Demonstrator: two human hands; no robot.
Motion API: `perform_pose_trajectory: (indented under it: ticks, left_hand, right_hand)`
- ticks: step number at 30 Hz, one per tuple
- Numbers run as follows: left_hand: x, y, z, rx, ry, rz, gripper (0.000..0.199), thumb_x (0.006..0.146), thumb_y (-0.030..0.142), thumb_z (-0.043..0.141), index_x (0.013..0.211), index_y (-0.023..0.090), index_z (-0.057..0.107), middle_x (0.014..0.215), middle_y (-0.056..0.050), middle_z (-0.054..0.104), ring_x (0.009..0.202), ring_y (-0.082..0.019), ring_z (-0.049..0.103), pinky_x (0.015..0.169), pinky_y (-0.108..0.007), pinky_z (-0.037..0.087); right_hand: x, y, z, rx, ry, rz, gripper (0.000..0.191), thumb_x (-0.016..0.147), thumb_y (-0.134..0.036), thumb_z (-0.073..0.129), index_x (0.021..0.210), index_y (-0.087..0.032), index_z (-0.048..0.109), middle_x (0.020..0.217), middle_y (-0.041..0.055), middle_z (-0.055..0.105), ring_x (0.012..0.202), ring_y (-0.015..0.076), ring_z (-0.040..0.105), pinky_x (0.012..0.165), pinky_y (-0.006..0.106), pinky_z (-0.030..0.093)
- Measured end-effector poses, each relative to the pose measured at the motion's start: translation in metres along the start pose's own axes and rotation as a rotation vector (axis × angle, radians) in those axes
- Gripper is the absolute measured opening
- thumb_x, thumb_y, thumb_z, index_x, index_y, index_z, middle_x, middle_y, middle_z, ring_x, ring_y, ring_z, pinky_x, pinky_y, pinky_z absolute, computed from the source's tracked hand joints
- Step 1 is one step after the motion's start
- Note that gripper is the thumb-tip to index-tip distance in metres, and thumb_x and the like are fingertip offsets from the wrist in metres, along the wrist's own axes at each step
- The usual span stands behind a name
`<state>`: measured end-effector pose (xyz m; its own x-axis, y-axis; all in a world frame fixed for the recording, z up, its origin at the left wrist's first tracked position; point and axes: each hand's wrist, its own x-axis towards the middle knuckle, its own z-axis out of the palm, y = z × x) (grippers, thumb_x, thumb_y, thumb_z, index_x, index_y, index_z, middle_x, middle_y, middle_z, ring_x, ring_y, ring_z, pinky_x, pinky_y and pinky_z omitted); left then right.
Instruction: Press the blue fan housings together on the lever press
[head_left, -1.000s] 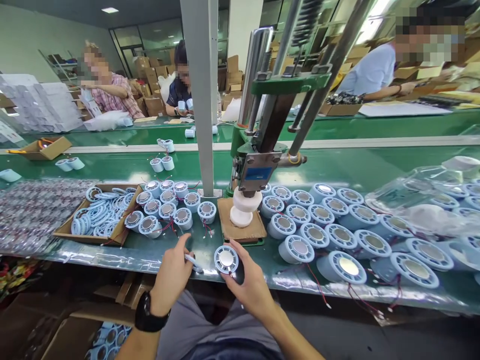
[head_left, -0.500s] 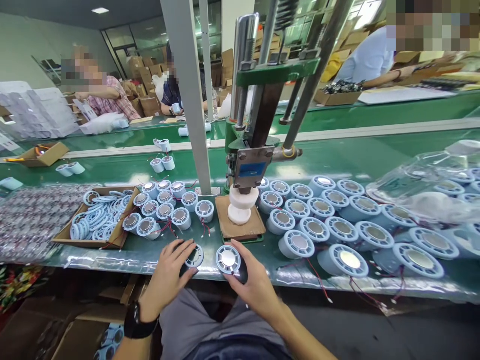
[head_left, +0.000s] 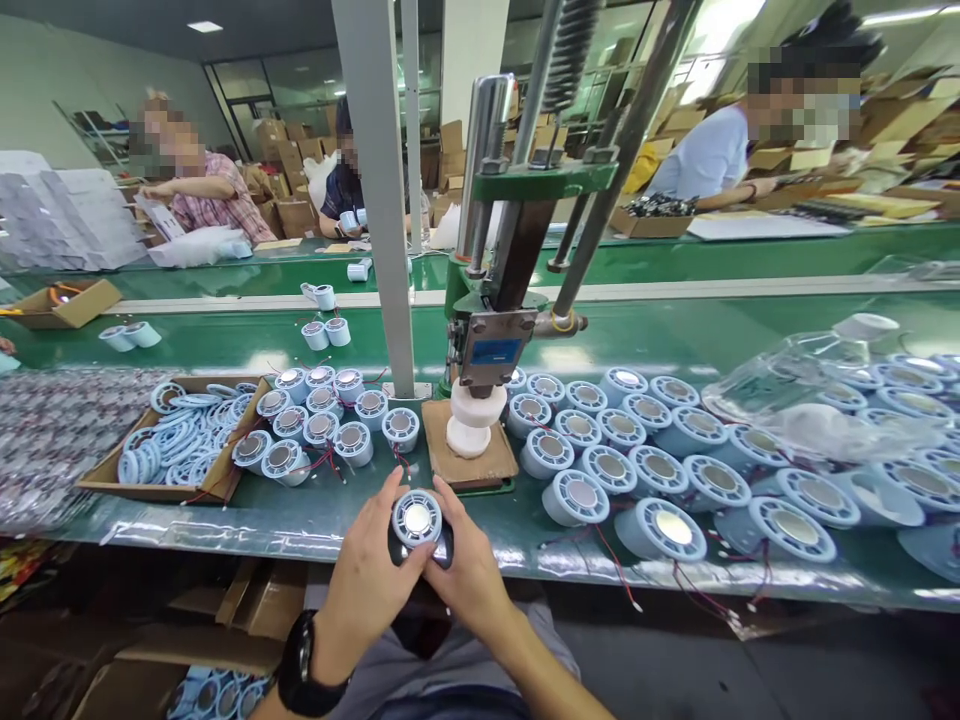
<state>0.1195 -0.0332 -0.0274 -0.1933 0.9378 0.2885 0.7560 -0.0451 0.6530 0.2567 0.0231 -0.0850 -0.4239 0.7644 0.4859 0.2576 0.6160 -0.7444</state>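
Between my two hands, at the bench's front edge, is a round light-blue part [head_left: 417, 517] with a silver centre and a slotted ring on top. My left hand [head_left: 375, 560] wraps its left side, thumb at the front. My right hand [head_left: 471, 565] closes round its right side, the thumbs nearly meeting. Just beyond stands a green press [head_left: 499, 350] with a white round head [head_left: 478, 404] above a white round seat [head_left: 468, 438] on a brown board [head_left: 442, 462]. The underside of the held part is hidden by my fingers.
Rows of blue round parts [head_left: 657, 466] with wires stand right of the press, with a smaller group [head_left: 321, 428] left. A cardboard box [head_left: 225, 480] holds blue rings [head_left: 180, 440]. A plastic bag [head_left: 795, 370] lies right. Three people work across the bench [head_left: 645, 330].
My hands have come together. My right hand brought the round part left, and my left hand now holds it too. The separate ring by my left hand no longer shows on the bench.
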Motion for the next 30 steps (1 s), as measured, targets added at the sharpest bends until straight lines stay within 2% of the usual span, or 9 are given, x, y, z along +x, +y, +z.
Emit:
perform_pose_trajectory:
  ticks: [7,12,15,17,20,24,25,27,30]
  left_hand:
    - [-0.006,0.000,0.003,0.036,0.053,0.057,0.073,0.084,0.018,0.064,0.149,0.026,0.033,0.136,-0.009,0.060,0.121,-0.026,0.061,0.101,-0.041,0.052]
    - [-0.010,0.001,0.011,-0.015,0.092,-0.036,0.068,0.086,0.023,0.062,0.148,0.022,0.035,0.133,-0.012,0.062,0.120,-0.027,0.061,0.103,-0.044,0.051]
    - [-0.016,-0.007,0.024,-0.057,0.099,-0.025,0.054,0.092,0.028,0.053,0.143,0.018,0.042,0.139,-0.016,0.057,0.129,-0.029,0.055,0.107,-0.048,0.047]
    - [-0.018,-0.013,0.031,-0.102,0.090,-0.028,0.049,0.093,0.031,0.049,0.140,0.016,0.046,0.140,-0.017,0.056,0.131,-0.029,0.054,0.107,-0.048,0.047]
    - [-0.016,-0.015,0.027,-0.163,0.054,-0.111,0.050,0.087,0.035,0.056,0.133,0.016,0.054,0.131,-0.015,0.063,0.121,-0.031,0.061,0.101,-0.047,0.052]
    - [0.003,0.005,0.005,-0.211,0.010,-0.161,0.054,0.075,0.035,0.069,0.126,0.018,0.063,0.121,-0.011,0.070,0.111,-0.031,0.067,0.099,-0.045,0.053]
    - [0.013,0.011,0.000,-0.225,0.014,-0.155,0.055,0.073,0.035,0.071,0.125,0.019,0.063,0.121,-0.010,0.070,0.111,-0.031,0.066,0.101,-0.046,0.052]
    - [0.040,0.023,-0.005,-0.271,0.037,-0.140,0.057,0.070,0.035,0.072,0.124,0.018,0.064,0.121,-0.010,0.070,0.112,-0.031,0.066,0.103,-0.046,0.050]
    - [0.087,0.034,0.001,-0.387,0.013,-0.117,0.057,0.068,0.034,0.073,0.121,0.015,0.064,0.116,-0.011,0.071,0.107,-0.030,0.067,0.101,-0.047,0.051]
  right_hand:
    - [0.001,0.001,0.000,0.046,-0.017,-0.001,0.089,0.079,-0.010,0.058,0.156,-0.025,0.018,0.134,0.0078,0.061,0.123,0.0196,0.061,0.104,0.034,0.054]
    - [-0.001,0.004,-0.003,-0.072,-0.152,-0.060,0.082,0.077,-0.005,0.053,0.154,-0.019,0.030,0.140,0.0141,0.055,0.128,0.0252,0.057,0.105,0.042,0.053]
    - [0.003,-0.002,-0.024,-0.143,-0.284,-0.110,0.082,0.077,-0.005,0.053,0.155,-0.018,0.030,0.141,0.0145,0.053,0.129,0.0257,0.056,0.104,0.043,0.054]
    - [0.020,-0.016,-0.056,-0.195,-0.359,-0.199,0.078,0.080,-0.009,0.058,0.153,-0.019,0.035,0.139,0.0131,0.056,0.125,0.0255,0.059,0.100,0.040,0.057]
    - [0.080,-0.055,-0.132,-0.330,-0.184,-0.363,0.061,0.086,-0.014,0.059,0.146,-0.020,0.047,0.135,0.0104,0.059,0.125,0.0247,0.059,0.105,0.042,0.055]
    - [0.212,-0.116,-0.228,-0.451,0.410,-0.459,0.047,0.091,-0.021,0.061,0.137,-0.014,0.054,0.137,0.0079,0.057,0.134,0.0249,0.051,0.111,0.041,0.046]
    - [0.244,-0.126,-0.241,-0.409,0.464,-0.454,0.047,0.095,-0.030,0.055,0.137,-0.010,0.052,0.137,0.0061,0.058,0.133,0.0231,0.051,0.107,0.034,0.046]
    - [0.296,-0.136,-0.253,-0.261,0.421,-0.394,0.058,0.097,-0.044,0.034,0.133,-0.001,0.050,0.125,0.0057,0.064,0.119,0.0166,0.061,0.091,0.020,0.048]
    - [0.330,-0.134,-0.247,-0.060,0.336,-0.332,0.064,0.096,-0.046,0.023,0.120,0.005,0.055,0.095,0.0021,0.068,0.083,0.0103,0.071,0.065,0.010,0.045]
